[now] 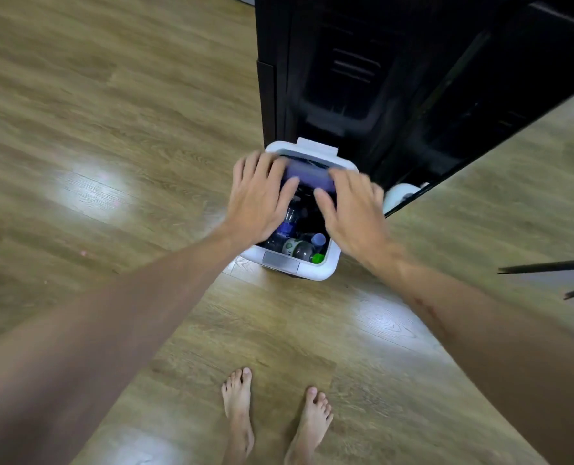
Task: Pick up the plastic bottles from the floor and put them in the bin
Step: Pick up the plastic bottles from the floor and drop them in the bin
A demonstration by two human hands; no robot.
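Two hands over the bin (332, 263), both spread wide with fingers straight. Your left hand (262, 196) and right hand (352, 209) flank a blurred purple-grey thing (307, 174) at the 12 o'clock side of the opening; fingertips seem to touch its ends, but you can't tell if it's a bottle or the bin's flap, or if it's held at all. Bottles (297, 248) already lie inside at 6 o'clock, one with a green cap (318, 258), one with a blue label. Judging by looks: empty plastic, light, crushable, slick, so take them round the middle or neck. No bottles visible on the wood floor (111, 162). A dark cabinet (379, 78) stands behind the bin; bare feet (275, 417) at 6.
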